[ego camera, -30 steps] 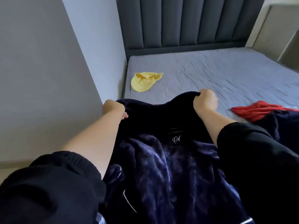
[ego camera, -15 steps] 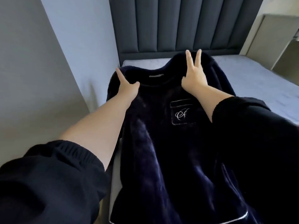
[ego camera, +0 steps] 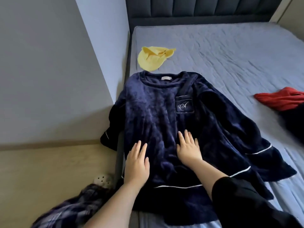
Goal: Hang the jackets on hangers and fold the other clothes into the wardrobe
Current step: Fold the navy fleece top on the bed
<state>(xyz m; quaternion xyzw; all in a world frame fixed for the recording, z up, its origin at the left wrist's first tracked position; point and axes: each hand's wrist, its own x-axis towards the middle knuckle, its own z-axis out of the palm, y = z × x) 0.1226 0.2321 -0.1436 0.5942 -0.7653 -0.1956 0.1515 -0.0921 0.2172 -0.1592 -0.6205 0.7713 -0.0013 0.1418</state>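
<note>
- Navy top [ego camera: 158, 116] lies spread front-up on the bed [ego camera: 230, 51], not yet folded.
- Your left hand [ego camera: 136, 165] and right hand [ego camera: 189, 148] press it, fingers straight.
- Yellow garment [ego camera: 153, 59] and red garment [ego camera: 281, 97] await you.

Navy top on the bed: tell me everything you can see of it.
The navy top lies front up, spread on the bed, collar away from the camera. It looks plush and velvety, with a round neck, a white label inside it, a chest pocket bearing a pale monogram, and white piping on cuffs and hem. One sleeve hangs over the bed's edge by the wall; the other spreads across the bed. The left hand and right hand rest flat on its lower front.
</note>
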